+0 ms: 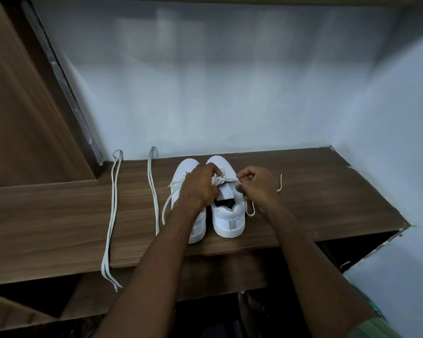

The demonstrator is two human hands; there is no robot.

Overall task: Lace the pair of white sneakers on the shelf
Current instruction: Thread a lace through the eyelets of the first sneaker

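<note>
Two white sneakers stand side by side on the wooden shelf (315, 191), toes toward the wall. My left hand (200, 184) reaches across the left sneaker (197, 225) and grips the lace at the eyelets of the right sneaker (227, 215). My right hand (254, 182) pinches the same white lace (224, 179) on the right side of that shoe. The lace's free end (280, 184) loops out past my right hand. Another lace end (167, 206) trails off the left sneaker.
Two spare white laces lie folded on the shelf to the left, one lace (111, 215) hanging over the front edge, the other lace (153, 189) nearer the shoes. A pale wall (217, 93) backs the shelf; a wooden panel (22, 118) stands at left.
</note>
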